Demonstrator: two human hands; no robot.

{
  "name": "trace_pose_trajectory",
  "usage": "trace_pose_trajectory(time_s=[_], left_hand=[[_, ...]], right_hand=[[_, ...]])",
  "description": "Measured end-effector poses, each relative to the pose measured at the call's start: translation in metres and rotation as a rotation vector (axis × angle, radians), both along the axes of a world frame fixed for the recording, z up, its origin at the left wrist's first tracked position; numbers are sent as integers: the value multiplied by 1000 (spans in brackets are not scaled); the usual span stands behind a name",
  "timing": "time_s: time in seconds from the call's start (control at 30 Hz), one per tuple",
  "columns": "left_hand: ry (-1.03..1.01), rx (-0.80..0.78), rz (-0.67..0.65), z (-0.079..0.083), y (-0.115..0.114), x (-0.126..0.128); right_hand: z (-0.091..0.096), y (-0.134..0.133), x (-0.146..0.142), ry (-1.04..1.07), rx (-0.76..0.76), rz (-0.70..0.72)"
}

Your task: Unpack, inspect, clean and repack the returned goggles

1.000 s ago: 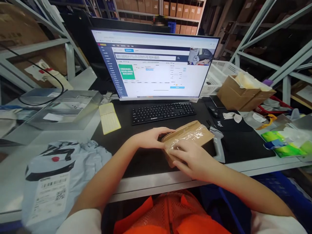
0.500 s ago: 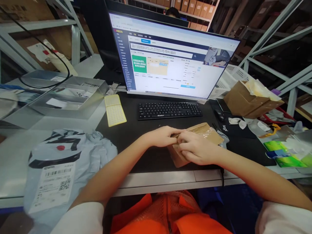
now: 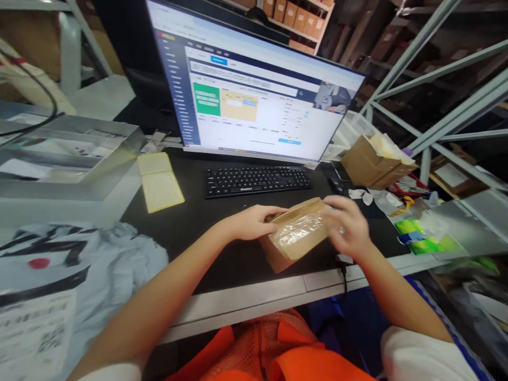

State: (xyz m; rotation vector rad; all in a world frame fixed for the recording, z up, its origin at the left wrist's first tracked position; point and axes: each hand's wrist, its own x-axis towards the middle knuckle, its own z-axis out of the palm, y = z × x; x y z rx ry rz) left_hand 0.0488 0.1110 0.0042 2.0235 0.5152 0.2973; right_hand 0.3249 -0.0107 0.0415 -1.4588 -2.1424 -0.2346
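Observation:
A small brown cardboard box (image 3: 291,241) with shiny clear tape on its upper face is tilted above the black desk mat. My left hand (image 3: 254,222) grips it at the left end, thumb on the near side and fingers mostly hidden behind it. My right hand (image 3: 349,227) is at the right end of the box, fingers curled and smeared by motion. Whether it pinches anything I cannot make out. The black keyboard (image 3: 257,181) lies just beyond the box.
A large monitor (image 3: 246,106) stands behind the keyboard. To the left are a yellow-edged label sheet (image 3: 161,182), a clear plastic tray (image 3: 79,180) and a grey plastic mailing bag (image 3: 130,259). On the right are a mouse (image 3: 336,185) and an open cardboard box (image 3: 369,164).
My right hand has moved right, from the middle of the box to its right end, uncovering the taped face. My left hand keeps its hold. The view has shifted to the right.

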Motion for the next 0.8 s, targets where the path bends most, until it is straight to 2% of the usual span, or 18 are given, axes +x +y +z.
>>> trace_pose_trajectory(time_s=[0.03,0.07,0.1,0.17,0.23,0.3,0.5,0.7,0.8], left_hand=[[5,-18,-4,0,1,0],[13,-20,-9,-1,2,0],[22,-11,-15,-1,2,0],[29,7,-23,0,4,-1],[24,12,-36,0,5,-3],[28,8,-47,0,7,-4],[146,-7,-20,0,8,-5],[142,-9,-30,3,5,-6],[121,-25,-42,3,5,-6]], right_hand=[[0,-1,25,46,32,-242],[-1,-2,48,60,-10,-483],[-3,-3,70,47,-119,-663],[-9,-8,98,28,-250,-779],[-19,-13,108,8,-326,-759],[-29,-20,105,-1,-368,-734],[-56,-36,99,118,-403,-767],[-75,-42,126,313,-392,-869],[-74,-47,147,398,-358,-916]])
